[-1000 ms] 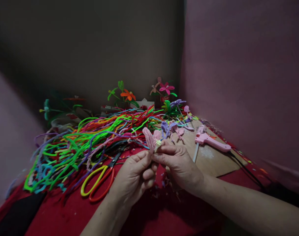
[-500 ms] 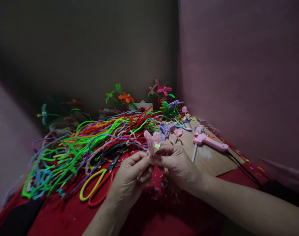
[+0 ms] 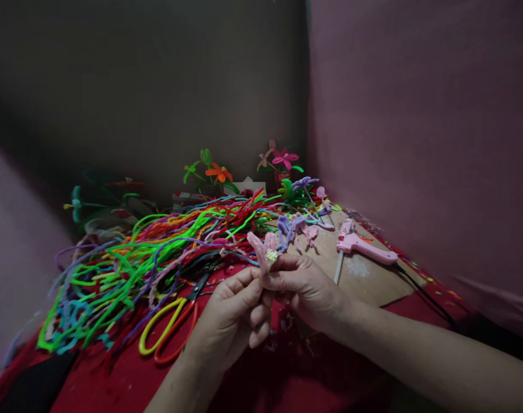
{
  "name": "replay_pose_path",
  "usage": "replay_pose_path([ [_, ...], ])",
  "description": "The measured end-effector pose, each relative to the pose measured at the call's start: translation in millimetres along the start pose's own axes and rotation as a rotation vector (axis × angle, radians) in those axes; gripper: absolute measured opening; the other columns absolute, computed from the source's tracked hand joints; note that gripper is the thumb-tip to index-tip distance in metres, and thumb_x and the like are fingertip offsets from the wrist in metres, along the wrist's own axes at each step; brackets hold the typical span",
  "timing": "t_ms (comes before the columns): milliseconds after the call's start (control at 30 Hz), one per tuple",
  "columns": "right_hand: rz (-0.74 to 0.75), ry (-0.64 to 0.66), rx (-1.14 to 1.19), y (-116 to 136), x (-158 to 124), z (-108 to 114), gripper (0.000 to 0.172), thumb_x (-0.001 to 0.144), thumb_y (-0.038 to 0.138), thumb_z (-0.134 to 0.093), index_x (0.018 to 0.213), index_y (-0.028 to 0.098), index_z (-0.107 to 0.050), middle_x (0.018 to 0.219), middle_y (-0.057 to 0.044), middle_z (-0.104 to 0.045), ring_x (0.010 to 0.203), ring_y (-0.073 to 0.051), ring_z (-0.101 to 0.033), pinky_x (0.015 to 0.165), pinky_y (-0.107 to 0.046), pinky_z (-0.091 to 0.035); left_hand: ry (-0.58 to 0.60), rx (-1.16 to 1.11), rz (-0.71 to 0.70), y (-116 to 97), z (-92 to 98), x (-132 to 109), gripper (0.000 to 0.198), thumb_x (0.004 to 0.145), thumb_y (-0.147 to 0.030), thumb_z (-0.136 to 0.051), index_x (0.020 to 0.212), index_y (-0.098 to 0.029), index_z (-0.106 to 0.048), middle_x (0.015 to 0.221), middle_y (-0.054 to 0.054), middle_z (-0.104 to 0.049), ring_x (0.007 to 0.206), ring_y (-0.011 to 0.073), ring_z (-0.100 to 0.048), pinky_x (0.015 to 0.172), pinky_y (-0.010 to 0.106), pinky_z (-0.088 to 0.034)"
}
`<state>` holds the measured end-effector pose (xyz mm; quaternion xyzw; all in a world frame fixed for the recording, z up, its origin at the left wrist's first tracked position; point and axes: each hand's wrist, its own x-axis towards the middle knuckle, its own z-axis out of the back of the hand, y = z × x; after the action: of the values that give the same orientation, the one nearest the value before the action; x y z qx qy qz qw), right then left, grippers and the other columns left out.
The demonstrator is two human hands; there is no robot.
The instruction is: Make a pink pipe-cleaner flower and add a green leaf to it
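Observation:
Between my two hands is a pink pipe-cleaner flower (image 3: 258, 248) with upright looped petals and a cluster of pale yellow stamens (image 3: 271, 258) at its middle. My left hand (image 3: 233, 307) pinches it low on the left side, the other fingers curled beneath. On the right, my right hand (image 3: 306, 287) grips the base between thumb and forefinger, close to the stamens. The flower's lower end is hidden by my fingers. Behind it lie purple petals (image 3: 286, 228) and pink petals (image 3: 308, 235) on a cardboard sheet (image 3: 373, 287).
A large heap of colourful pipe cleaners (image 3: 158, 252) spreads across the left. Scissors (image 3: 175, 327) with yellow and red handles lie by my left wrist. A pink glue gun (image 3: 364, 246) rests on the cardboard, its cord trailing right. Finished flowers (image 3: 285, 158) stand at the back.
The flower has tilted slightly and shifted a little left and down. My left fingers beneath it have spread lower. Both hands keep their pinch.

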<state>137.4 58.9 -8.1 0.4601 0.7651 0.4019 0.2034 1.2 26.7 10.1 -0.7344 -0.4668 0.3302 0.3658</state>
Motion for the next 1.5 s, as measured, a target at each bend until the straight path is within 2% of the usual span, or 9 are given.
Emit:
replay_pose_path([
  [167, -0.021, 0.007, -0.041, 6, -1, -2, 0.015, 0.064, 0.025, -0.074, 0.066, 0.012, -0.066, 0.053, 0.001, -0.058, 0.048, -0.007, -0.047, 0.049, -0.022, -0.029, 0.064, -0.010, 0.021, 1, 2.2, 1, 0.022, 0.082, -0.034, -0.055, 0.079, -0.013, -0.058, 0.050, -0.002, -0.046, 0.035, 0.0045, -0.039, 0.032, 0.015, -0.037],
  [467, 0.068, -0.048, -0.088, 3, -3, -5, 0.014, 0.060, 0.024, -0.076, 0.065, 0.015, -0.068, 0.055, 0.003, -0.055, 0.050, -0.006, -0.039, 0.051, -0.023, -0.028, -0.092, 0.024, 0.055, 1, 7.7, 3, 0.025, 0.070, -0.034, -0.070, 0.072, -0.015, -0.053, 0.045, -0.009, -0.038, 0.031, -0.0007, -0.023, 0.029, 0.010, -0.024],
  [700, 0.204, -0.029, -0.204, 3, -5, -7, 0.013, 0.065, 0.029, -0.074, 0.067, 0.017, -0.070, 0.072, 0.000, -0.056, 0.070, -0.012, -0.051, 0.070, -0.027, -0.041, -0.161, 0.086, -0.020, -1, 4.4, -1, 0.026, 0.067, -0.030, -0.073, 0.071, -0.014, -0.053, 0.044, -0.008, -0.041, 0.033, -0.0007, -0.025, 0.033, 0.010, -0.023],
  [833, 0.096, 0.065, -0.086, 2, -3, -9, 0.022, 0.061, 0.029, -0.076, 0.077, 0.017, -0.068, 0.065, 0.002, -0.057, 0.060, -0.010, -0.052, 0.062, -0.026, -0.043, -0.201, 0.091, -0.080, -2, 0.8, 0, 0.025, 0.070, -0.033, -0.070, 0.070, -0.014, -0.053, 0.048, -0.008, -0.042, 0.034, -0.0012, -0.023, 0.034, 0.011, -0.026],
  [967, 0.000, -0.025, -0.200, 3, -11, -5, 0.048, 0.048, 0.020, -0.083, 0.092, 0.018, -0.066, 0.069, 0.005, -0.055, 0.055, -0.005, -0.047, 0.052, -0.018, -0.038, -0.220, 0.037, -0.135, -7, 2.5, 2, 0.029, 0.070, -0.035, -0.070, 0.067, -0.013, -0.051, 0.050, -0.009, -0.038, 0.035, -0.0013, -0.018, 0.030, 0.010, -0.023],
  [1100, -0.171, -0.043, -0.438, 9, -28, 14, 0.023, 0.053, 0.027, -0.079, 0.069, 0.014, -0.067, 0.058, 0.003, -0.055, 0.047, -0.006, -0.044, 0.045, -0.019, -0.034, -0.237, -0.021, -0.210, -13, 7.0, 2, 0.025, 0.068, -0.027, -0.072, 0.068, -0.013, -0.051, 0.056, -0.007, -0.040, 0.036, -0.0012, -0.020, 0.029, 0.009, -0.022],
  [1233, 0.013, -0.099, -0.798, 36, -31, 42, 0.007, 0.062, 0.024, -0.071, 0.064, 0.017, -0.069, 0.066, -0.001, -0.062, 0.063, -0.012, -0.057, 0.059, -0.024, -0.042, -0.250, -0.049, -0.229, -15, 7.8, 2, 0.020, 0.068, -0.022, -0.071, 0.074, -0.013, -0.054, 0.057, -0.007, -0.040, 0.037, -0.0009, -0.021, 0.029, 0.008, -0.022],
  [1367, 0.186, -0.061, -1.386, 75, -8, 65, 0.016, 0.075, 0.016, -0.055, 0.077, 0.016, -0.071, 0.076, -0.004, -0.069, 0.071, -0.015, -0.059, 0.068, -0.026, -0.041, -0.240, -0.048, -0.218, -14, 6.5, 4, 0.022, 0.068, -0.025, -0.071, 0.071, -0.013, -0.053, 0.056, -0.007, -0.041, 0.036, -0.0009, -0.022, 0.028, 0.009, -0.023],
  [1500, 0.093, -0.051, -1.907, 90, 22, 77, 0.030, 0.070, 0.004, -0.048, 0.084, 0.017, -0.072, 0.075, -0.007, -0.069, 0.069, -0.016, -0.058, 0.062, -0.026, -0.035, -0.231, -0.047, -0.208, -12, 6.0, 6, 0.022, 0.069, -0.024, -0.070, 0.069, -0.013, -0.052, 0.055, -0.007, -0.041, 0.036, -0.0009, -0.022, 0.028, 0.009, -0.023],
])
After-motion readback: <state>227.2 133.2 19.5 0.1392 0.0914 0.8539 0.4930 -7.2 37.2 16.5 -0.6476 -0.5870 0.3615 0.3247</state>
